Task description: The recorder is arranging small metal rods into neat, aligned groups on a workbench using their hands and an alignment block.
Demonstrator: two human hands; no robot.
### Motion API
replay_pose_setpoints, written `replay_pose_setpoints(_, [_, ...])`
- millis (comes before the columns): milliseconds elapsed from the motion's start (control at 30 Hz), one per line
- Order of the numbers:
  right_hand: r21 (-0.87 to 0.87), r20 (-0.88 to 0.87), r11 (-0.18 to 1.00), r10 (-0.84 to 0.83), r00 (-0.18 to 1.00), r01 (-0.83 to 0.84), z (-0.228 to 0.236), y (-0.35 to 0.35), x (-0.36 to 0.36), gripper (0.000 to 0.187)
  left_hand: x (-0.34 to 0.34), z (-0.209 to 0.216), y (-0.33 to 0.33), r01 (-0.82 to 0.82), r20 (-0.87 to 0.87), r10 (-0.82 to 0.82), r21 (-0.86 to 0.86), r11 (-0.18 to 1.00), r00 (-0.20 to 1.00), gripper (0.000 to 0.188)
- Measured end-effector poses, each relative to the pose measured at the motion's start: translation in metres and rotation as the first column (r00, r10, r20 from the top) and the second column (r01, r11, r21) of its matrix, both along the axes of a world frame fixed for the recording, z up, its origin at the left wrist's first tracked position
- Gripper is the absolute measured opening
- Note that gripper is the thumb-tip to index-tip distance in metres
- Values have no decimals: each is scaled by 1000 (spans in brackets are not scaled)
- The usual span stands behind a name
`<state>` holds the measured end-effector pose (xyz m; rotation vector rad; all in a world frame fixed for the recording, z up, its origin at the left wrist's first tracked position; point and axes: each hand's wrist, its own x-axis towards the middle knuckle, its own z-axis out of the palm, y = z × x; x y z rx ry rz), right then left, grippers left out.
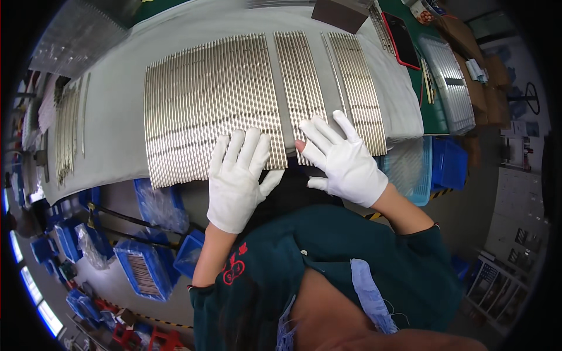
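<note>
A wide row of thin silvery metal rods [205, 99] lies side by side on a white cloth [117, 117]. My left hand [237, 178], in a white glove, rests with fingers stretched over the near ends of that row. A narrower group of rods [298, 76] lies just right of it, across a gap. My gloved right hand [345, 158] is spread over the near end of this narrower group, one bare fingertip poking out of the glove. Farther right is another group of rods [358, 82], with a single rod [335, 70] set slightly apart on its left.
More rods [69, 128] lie at the cloth's left end. A dark box [341, 14] and a red-edged phone [401, 41] are at the back right. Blue bins [146, 266] stand on the floor at left, and a light blue basket [418, 175] is at right.
</note>
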<state>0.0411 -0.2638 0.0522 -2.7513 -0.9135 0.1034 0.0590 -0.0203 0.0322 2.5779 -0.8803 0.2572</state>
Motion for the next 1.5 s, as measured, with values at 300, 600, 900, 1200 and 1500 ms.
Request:
replay_pose_setpoints(300, [-115,-6,988,-104,995,103,8,-13,-11,76,1,2,0,-9,5,9,9,1000,1000,68])
replay_pose_setpoints(600, [1,12,997,75,997,-75,-1,25,8,74,0,2,-1,-22,-69,26,60,998,997,68])
replay_pose_setpoints(900, [-148,1,984,-99,995,98,12,-17,-11,74,-1,-1,1,-16,6,17,-15,1000,1000,68])
replay_pose_setpoints(1200, [62,2,986,154,988,-154,3,47,19,78,-12,2,23,-151,-7,151,37,988,988,70])
replay_pose_setpoints(1500, [52,38,971,230,972,-232,-11,67,30,79,-24,-2,42,-269,50,265,73,960,963,68])
